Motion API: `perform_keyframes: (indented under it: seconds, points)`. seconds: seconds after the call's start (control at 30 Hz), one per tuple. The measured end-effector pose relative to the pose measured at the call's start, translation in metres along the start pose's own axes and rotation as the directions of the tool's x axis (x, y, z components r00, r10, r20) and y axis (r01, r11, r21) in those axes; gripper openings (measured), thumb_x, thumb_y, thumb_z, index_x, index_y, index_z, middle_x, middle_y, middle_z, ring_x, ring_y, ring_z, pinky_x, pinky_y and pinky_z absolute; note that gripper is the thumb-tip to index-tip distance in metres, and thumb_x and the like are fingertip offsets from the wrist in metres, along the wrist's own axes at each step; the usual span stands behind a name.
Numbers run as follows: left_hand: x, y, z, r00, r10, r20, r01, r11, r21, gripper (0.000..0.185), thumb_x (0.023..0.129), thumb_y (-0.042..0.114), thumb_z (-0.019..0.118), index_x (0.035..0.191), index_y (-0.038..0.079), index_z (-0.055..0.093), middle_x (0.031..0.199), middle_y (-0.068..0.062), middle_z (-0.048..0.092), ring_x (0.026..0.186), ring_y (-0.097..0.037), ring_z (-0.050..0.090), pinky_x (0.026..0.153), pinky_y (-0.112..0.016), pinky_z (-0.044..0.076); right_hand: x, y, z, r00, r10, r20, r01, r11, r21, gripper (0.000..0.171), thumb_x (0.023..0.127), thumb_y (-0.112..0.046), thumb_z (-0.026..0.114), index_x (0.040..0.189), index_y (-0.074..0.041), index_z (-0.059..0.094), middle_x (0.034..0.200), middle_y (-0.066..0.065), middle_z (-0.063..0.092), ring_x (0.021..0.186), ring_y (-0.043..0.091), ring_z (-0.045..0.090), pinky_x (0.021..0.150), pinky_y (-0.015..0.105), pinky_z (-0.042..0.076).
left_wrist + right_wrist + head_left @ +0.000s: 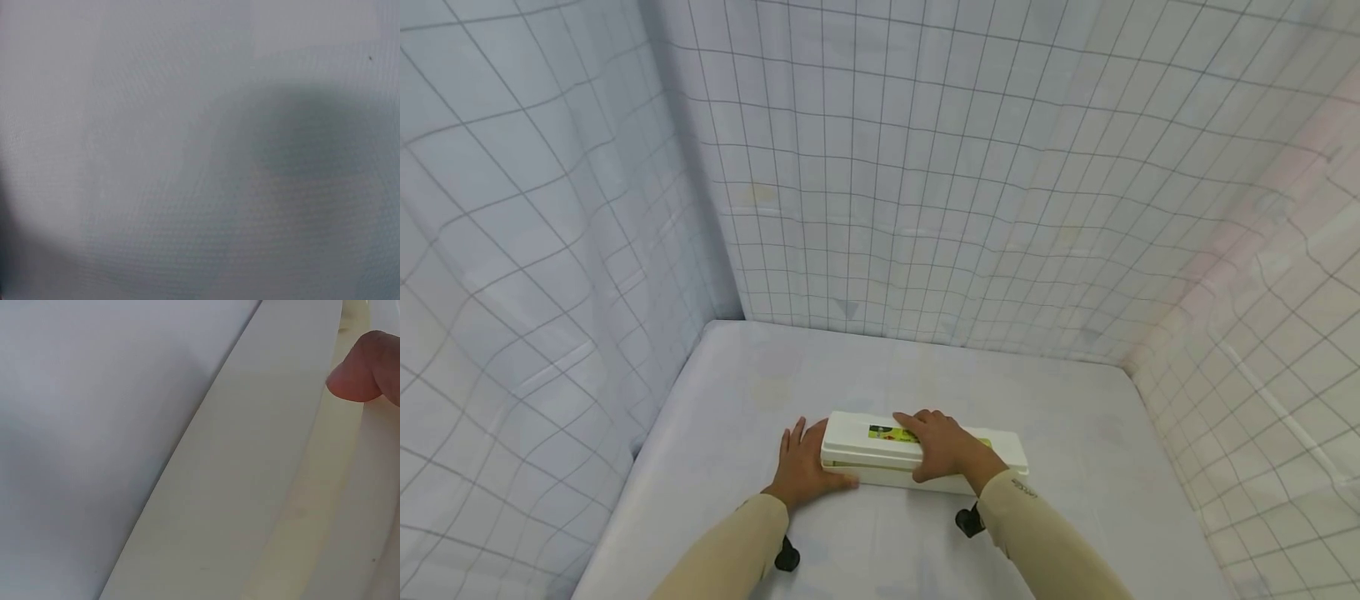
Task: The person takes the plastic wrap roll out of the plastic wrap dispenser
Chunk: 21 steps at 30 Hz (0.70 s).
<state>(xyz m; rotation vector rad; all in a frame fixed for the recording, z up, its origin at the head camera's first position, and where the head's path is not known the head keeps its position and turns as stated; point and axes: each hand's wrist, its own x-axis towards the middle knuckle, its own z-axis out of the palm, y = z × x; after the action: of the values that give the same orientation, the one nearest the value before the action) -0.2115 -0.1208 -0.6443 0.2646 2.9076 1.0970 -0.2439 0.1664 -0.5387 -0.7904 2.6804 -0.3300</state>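
A long white plastic box (880,477) lies on the table, its lid (850,425) bearing a yellow-green label (887,433). My right hand (940,446) grips it from above, with the fingers across the lid and the thumb at the near side. In the right wrist view, that thumb (362,372) touches a yellowish strip (312,487) along the box's side. My left hand (805,467) rests against the left end, its visible fingers spread and straight, its thumb along the near side. One left finger is partly hidden behind the box. Only pale, blurred cloth (156,156) fills the left wrist view.
White cloth covers the table (775,375). Behind it hangs a grid-patterned white curtain (880,208), with more grid cloth on both sides. Small black devices (787,557) are on both wrists.
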Motion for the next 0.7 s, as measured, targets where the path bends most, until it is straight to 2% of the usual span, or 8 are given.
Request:
perform_keyframes:
  seconds: [0.2, 0.5, 0.7]
  points:
    - [-0.001, 0.0009, -0.0003, 1.0, 0.005, -0.006, -0.005, 1.0, 0.016, 0.118, 0.061, 0.071, 0.087, 0.156, 0.02, 0.039, 0.155, -0.005, 0.05, 0.156, -0.044, 0.016, 0.124, -0.068, 0.005, -0.0035, -0.0015, -0.0032, 1.0, -0.022, -0.02, 0.023, 0.999, 0.026, 0.096, 0.075, -0.033, 0.082, 0.159, -0.024, 0.037, 0.143, 0.011, 0.055, 0.127, 0.029, 0.053, 0.109, 0.052, 0.046]
    - [-0.0014, 0.0012, -0.0007, 1.0, -0.003, -0.005, 0.003, 1.0, 0.012, 0.118, 0.061, 0.069, 0.088, 0.156, 0.02, 0.039, 0.156, -0.004, 0.049, 0.157, -0.042, 0.015, 0.124, -0.067, 0.004, -0.0045, 0.0006, 0.0026, 0.998, -0.037, -0.053, 0.035, 0.999, -0.037, 0.096, 0.079, -0.038, 0.084, 0.16, -0.026, 0.035, 0.144, 0.008, 0.054, 0.13, 0.028, 0.052, 0.111, 0.05, 0.046]
    - [-0.0027, 0.0035, -0.0009, 0.999, 0.011, -0.036, -0.011, 1.0, -0.001, 0.116, 0.062, 0.065, 0.09, 0.155, 0.017, 0.04, 0.154, -0.007, 0.051, 0.155, -0.046, 0.018, 0.122, -0.07, 0.007, -0.0045, 0.0001, 0.0023, 0.993, -0.063, -0.098, 0.054, 0.994, -0.093, 0.098, 0.079, -0.042, 0.086, 0.16, -0.026, 0.034, 0.146, 0.008, 0.053, 0.135, 0.031, 0.05, 0.114, 0.053, 0.044]
